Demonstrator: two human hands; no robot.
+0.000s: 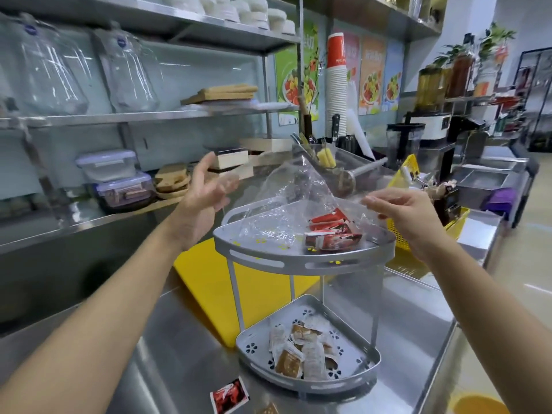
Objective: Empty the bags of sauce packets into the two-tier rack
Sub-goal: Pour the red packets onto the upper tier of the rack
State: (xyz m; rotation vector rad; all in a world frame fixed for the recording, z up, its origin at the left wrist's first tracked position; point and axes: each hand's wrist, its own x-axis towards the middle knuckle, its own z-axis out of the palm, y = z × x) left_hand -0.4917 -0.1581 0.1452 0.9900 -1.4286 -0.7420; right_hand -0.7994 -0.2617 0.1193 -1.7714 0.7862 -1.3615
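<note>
A grey two-tier rack stands on the steel counter. A clear plastic bag hangs over its top tier, with red sauce packets still partly inside it and lying on that tier. My right hand pinches the bag's right edge. Left of the bag, my left hand is raised with its fingers spread and holds nothing. Brown and white sauce packets fill the bottom tier.
One red packet and a brown one lie on the counter in front of the rack. A yellow cutting board lies behind the rack and a yellow basket stands to its right. Shelves with jars and containers line the left wall.
</note>
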